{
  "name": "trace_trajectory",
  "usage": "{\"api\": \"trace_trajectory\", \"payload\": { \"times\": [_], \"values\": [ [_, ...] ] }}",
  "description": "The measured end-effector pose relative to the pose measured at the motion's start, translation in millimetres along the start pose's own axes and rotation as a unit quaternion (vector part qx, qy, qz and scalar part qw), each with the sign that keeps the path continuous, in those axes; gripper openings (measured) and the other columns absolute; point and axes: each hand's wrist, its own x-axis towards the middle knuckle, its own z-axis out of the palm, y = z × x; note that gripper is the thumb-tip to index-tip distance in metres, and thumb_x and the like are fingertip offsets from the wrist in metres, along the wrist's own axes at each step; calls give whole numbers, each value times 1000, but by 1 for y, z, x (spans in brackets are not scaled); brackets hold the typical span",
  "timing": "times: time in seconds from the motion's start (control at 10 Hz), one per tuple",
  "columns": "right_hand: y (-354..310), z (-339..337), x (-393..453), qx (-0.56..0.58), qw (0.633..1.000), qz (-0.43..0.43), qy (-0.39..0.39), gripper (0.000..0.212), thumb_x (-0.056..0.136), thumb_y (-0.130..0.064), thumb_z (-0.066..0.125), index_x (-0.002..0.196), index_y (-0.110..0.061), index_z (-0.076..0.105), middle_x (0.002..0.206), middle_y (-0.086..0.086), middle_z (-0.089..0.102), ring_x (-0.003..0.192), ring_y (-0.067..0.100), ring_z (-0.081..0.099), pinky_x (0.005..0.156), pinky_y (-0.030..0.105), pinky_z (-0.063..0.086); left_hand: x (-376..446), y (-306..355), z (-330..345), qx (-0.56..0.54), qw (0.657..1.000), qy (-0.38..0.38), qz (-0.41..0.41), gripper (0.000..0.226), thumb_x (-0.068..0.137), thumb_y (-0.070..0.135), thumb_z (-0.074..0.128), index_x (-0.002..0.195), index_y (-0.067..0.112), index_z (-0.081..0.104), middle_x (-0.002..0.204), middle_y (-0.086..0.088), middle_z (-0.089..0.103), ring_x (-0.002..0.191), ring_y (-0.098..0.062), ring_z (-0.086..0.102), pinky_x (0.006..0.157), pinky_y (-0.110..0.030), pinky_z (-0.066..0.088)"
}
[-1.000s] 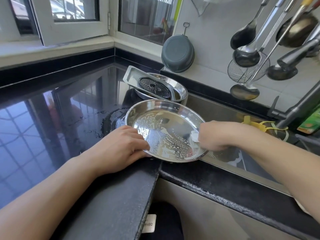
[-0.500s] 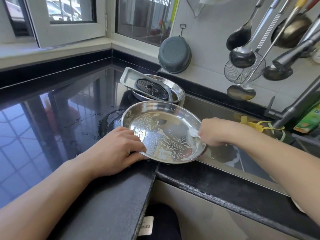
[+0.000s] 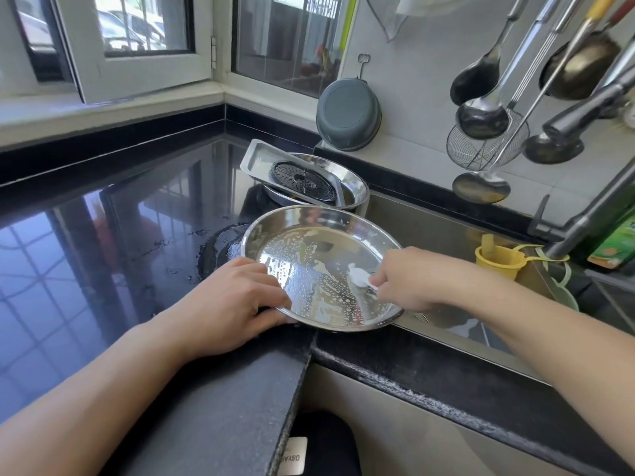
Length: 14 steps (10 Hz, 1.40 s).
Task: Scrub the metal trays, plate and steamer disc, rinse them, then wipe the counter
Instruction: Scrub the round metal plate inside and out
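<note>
**Inspector:** Start with what is nearest you.

**Onlooker:** The black counter (image 3: 103, 269), glossy, with the front edge running to a corner at the sink (image 3: 429, 228). The left hand (image 3: 233, 300) lies at the near-left rim of a round metal tray (image 3: 309, 242), fingers curled over the rim and thumb beneath, clamped on it. The tray sits across the corner, partly on the counter, partly out over the sink.

**Inspector:** The other hand?

**Onlooker:** The right hand (image 3: 409, 280) is inside the tray on its right side, fingers curled, pinching a small white scrubbing pad (image 3: 359, 278) against the tray floor. Suds and beads of water cover the inside of the tray.

**Inspector:** The counter around it?

**Onlooker:** Wet. A patch of droplets (image 3: 220, 242) lies just left of the tray.

**Inspector:** Further back.

**Onlooker:** Behind the tray stands a second round tray (image 3: 354, 190). A rectangular tray (image 3: 261, 159) rests tilted across it, and a dark perforated steamer disc (image 3: 302, 182) lies in that one.

**Inspector:** And beyond?

**Onlooker:** A yellow strainer (image 3: 494, 261) at the sink's right side, a grey bowl (image 3: 347, 115) hanging on the wall, ladles (image 3: 481, 118) hanging to its right.
</note>
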Motion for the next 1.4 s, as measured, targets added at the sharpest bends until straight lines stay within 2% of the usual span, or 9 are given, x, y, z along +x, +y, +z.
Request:
{"api": "trace_trajectory", "payload": {
  "times": [0.1,0.5,0.6,0.8,0.9,1.0,1.1,1.3,1.4],
  "values": [
    [9,-4,5,-7,998,52,37,13,98,-27,56,98,-16,63,76,2,52,80,23,55,74,35,48,0,0,0,2,1000,2,1,37,102,57,47,98,34,76,90,19,72,86,-10,60,91,-33,41],
    [-4,-1,-2,-32,999,25,22,19,98,-26,50,99,-12,64,80,2,52,76,21,55,70,35,48,0,0,1,-3,1000,6,6,37,101,57,48,99,34,77,90,20,72,85,-10,61,91,-32,40],
    [-19,-1,-10,-38,999,-26,-8,35,101,-23,42,125,-14,66,107,11,61,91,28,60,73,34,50,-1,-2,1,-3,1000,11,7,37,101,58,47,99,35,76,90,20,72,86,-9,61,91,-30,39],
    [-5,-1,-4,-78,995,43,42,12,95,-15,48,101,-13,59,78,1,44,83,27,56,74,39,53,0,-1,1,-7,1000,13,4,37,101,59,47,97,36,76,90,19,72,86,-8,61,91,-31,40],
    [-26,3,-11,-52,998,-19,26,13,94,-24,47,93,-15,57,99,5,60,87,28,56,76,36,52,0,-2,1,-9,1000,19,6,36,101,58,48,96,36,76,89,20,71,85,-7,60,91,-30,40],
    [-19,-6,-4,-29,999,10,30,31,94,-23,52,121,-17,66,103,3,65,85,25,62,75,36,56,1,0,1,-8,1000,23,6,36,100,59,48,95,37,76,89,20,71,83,-6,59,91,-29,39],
    [-6,-9,-1,-46,996,66,49,23,94,-21,60,114,-13,63,80,1,49,76,23,57,70,35,50,0,0,1,-10,1000,23,4,36,100,59,49,95,37,76,88,20,71,83,-6,59,90,-29,39],
    [-25,-8,-12,-36,999,-31,-9,31,100,-26,45,119,-18,68,106,6,62,94,29,60,77,34,51,-1,-2,2,-14,999,29,3,35,100,59,49,96,37,76,89,21,71,84,-4,57,91,-23,35],
    [0,-10,6,-44,996,61,37,19,92,-18,51,105,-10,62,85,3,54,72,22,56,66,35,47,0,-2,1,-14,1000,21,-1,35,100,59,49,95,37,75,89,20,71,83,-6,58,93,-25,37]
  ]
}}
